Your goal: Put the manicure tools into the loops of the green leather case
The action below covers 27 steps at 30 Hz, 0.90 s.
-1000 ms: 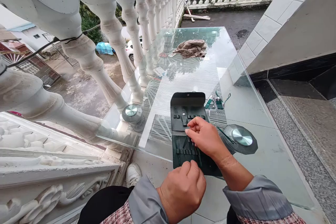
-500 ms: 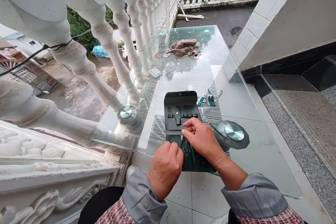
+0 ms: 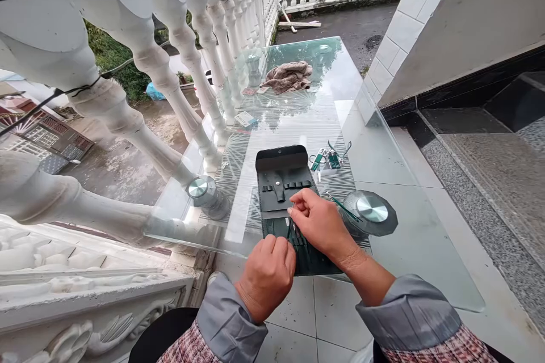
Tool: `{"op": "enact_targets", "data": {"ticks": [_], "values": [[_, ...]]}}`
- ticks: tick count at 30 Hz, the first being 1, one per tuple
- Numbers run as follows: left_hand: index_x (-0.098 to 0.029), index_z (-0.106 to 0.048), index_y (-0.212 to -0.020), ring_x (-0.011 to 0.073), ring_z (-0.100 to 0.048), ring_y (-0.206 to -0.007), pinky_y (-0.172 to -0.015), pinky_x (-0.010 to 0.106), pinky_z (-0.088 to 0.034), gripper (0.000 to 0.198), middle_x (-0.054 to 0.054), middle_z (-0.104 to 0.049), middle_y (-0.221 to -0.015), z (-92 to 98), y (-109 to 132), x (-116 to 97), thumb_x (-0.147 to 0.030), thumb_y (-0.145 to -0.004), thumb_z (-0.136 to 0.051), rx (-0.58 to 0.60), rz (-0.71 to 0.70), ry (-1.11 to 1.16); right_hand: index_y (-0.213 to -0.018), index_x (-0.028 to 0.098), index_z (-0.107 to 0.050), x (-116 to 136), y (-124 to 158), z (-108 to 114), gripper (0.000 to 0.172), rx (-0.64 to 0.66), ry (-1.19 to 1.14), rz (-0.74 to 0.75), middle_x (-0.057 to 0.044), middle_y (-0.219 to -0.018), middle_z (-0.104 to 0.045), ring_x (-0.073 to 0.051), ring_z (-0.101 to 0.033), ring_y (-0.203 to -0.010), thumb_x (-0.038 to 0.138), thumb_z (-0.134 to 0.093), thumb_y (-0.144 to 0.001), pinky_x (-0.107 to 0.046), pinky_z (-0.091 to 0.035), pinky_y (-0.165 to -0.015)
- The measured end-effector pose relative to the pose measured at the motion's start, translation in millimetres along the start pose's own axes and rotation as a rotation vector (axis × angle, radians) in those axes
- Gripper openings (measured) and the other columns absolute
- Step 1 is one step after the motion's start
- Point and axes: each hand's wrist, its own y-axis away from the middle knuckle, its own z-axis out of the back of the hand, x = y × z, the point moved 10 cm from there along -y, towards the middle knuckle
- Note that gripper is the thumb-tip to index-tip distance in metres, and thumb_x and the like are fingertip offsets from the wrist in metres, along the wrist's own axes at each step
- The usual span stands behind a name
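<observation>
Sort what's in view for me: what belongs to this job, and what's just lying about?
Likely part of the job:
open black case
small green tools beside it
long green tool near the right hand

Apparently just lying about:
crumpled brown cloth
small white-and-blue packet

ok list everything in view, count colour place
tool case: 1, black, open, near table end
slotted tools: several, dark, case's near half
small tools: several, green and silver, right of case
thin tool: at least 1, green, right of case
cloth: 1, brown, table's far half
packet: 1, white and blue, table's left side
glass table: 1, clear, centre
leg discs: 4, silver, table corners
balusters: many, white, left and far
steps: count unclear, grey and black, right
floor tiles: several, white, beneath
left hand: 1, bare, case's near left
right hand: 1, bare, over case, apparently pinching slim tool
sleeves: 2, patterned, grey cuffs, bottom
</observation>
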Motion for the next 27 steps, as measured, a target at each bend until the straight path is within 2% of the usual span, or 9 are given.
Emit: {"op": "enact_targets", "data": {"ticks": [2, 5, 7, 9, 13, 18, 27], "values": [[-0.017, -0.047, -0.063, 0.0163, -0.035, -0.056, -0.051, 0.031, -0.026, 0.03, 0.002, -0.042, -0.062, -0.7, 1, 5, 0.001, -0.085, -0.038, -0.003, 0.028, 0.037, -0.08, 0.021, -0.055, 3, -2, -8, 0.011, 0.071, 0.025, 0.015, 0.001, -0.064, -0.063, -0.015, -0.058, -0.062, 0.021, -0.049, -0.071, -0.027, -0.043, -0.064], [-0.017, -0.051, -0.069, 0.016, -0.039, -0.062, -0.055, 0.028, -0.033, 0.025, 0.002, -0.046, -0.068, -4.4, 4, 25, -0.004, -0.088, -0.041, 0.01, 0.184, 0.165, -0.079, 0.021, -0.057, 1, -4, -17, 0.012, 0.15, 0.014, 0.0, 0.001, -0.063, -0.063, -0.015, -0.058, -0.062, 0.019, -0.049, -0.07, -0.027, -0.043, -0.064], [-0.017, -0.055, -0.077, 0.0158, -0.043, -0.067, -0.059, 0.026, -0.037, 0.018, 0.002, -0.049, -0.073, -10.8, 6, 39, -0.007, -0.088, -0.046, 0.041, 0.304, 0.283, -0.079, 0.021, -0.057, -2, -5, -12, 0.012, 0.109, -0.008, -0.02, 0.002, -0.063, -0.063, -0.015, -0.058, -0.061, 0.021, -0.05, -0.07, -0.027, -0.043, -0.063], [-0.018, -0.057, -0.08, 0.016, -0.046, -0.071, -0.062, 0.026, -0.04, 0.012, 0.001, -0.051, -0.076, -17.9, 6, 45, -0.007, -0.085, -0.053, 0.093, 0.361, 0.353, -0.08, 0.021, -0.056, -5, -6, -3, 0.011, 0.037, -0.019, -0.037, 0.001, -0.063, -0.064, -0.015, -0.058, -0.061, 0.023, -0.051, -0.07, -0.027, -0.043, -0.061], [-0.019, -0.056, -0.078, 0.0169, -0.048, -0.074, -0.063, 0.027, -0.042, 0.013, 0.001, -0.053, -0.079, -29.7, 2, 49, -0.007, -0.079, -0.062, 0.225, 0.408, 0.404, -0.077, 0.022, -0.055, -5, -6, 3, 0.009, 0.001, -0.005, -0.037, 0.001, -0.064, -0.064, -0.015, -0.059, -0.061, 0.024, -0.051, -0.07, -0.027, -0.043, -0.06], [-0.019, -0.053, -0.077, 0.0172, -0.05, -0.079, -0.069, 0.028, -0.043, 0.014, 0.001, -0.053, -0.083, -37.1, -3, 52, -0.007, -0.079, -0.06, 0.343, 0.427, 0.493, -0.079, 0.022, -0.055, -5, -4, -1, 0.01, 0.007, -0.028, -0.022, 0.002, -0.065, -0.064, -0.015, -0.06, -0.062, 0.023, -0.051, -0.07, -0.027, -0.043, -0.061], [-0.018, -0.051, -0.076, 0.0176, -0.05, -0.078, -0.067, 0.028, -0.044, 0.014, 0.003, -0.053, -0.083, -39.0, -5, 52, -0.005, -0.08, -0.053, 0.363, 0.409, 0.492, -0.079, 0.022, -0.054, 0, -5, -5, 0.01, 0.033, -0.012, -0.036, 0.001, -0.066, -0.064, -0.015, -0.06, -0.064, 0.021, -0.05, -0.07, -0.028, -0.043, -0.063]]}}
